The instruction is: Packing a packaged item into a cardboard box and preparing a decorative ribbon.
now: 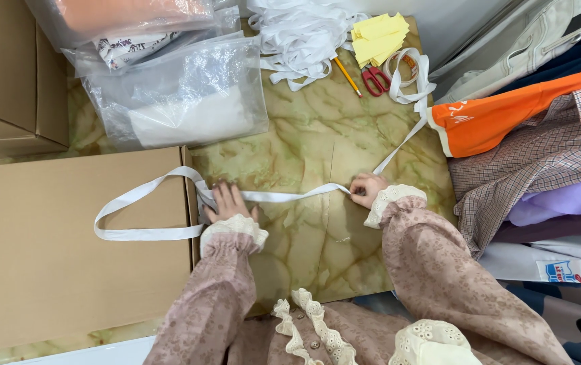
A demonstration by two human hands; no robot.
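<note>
Green-veined marble flooring fills the middle of the view, and both hands work on it. The left hand lies flat, fingers spread and extended, pressing a white ribbon against the floor right at the edge of a flat brown cardboard box. The right hand has its fingers curled down onto the same ribbon, seemingly pinching it, though the grip itself is hard to make out. Between the two hands the ribbon runs nearly straight; past the left hand it loops out over the box lid, and past the right hand it trails up toward a pair of red-handled scissors, a pencil and a yellow cloth. A heap of white ribbon lies beside those. Clear plastic bags near the top hold folded white and orange fabric. More cardboard boxes stand at the left edge. A stack of clothes crowds the right side, leaving bare floor only between box and clothes.
</note>
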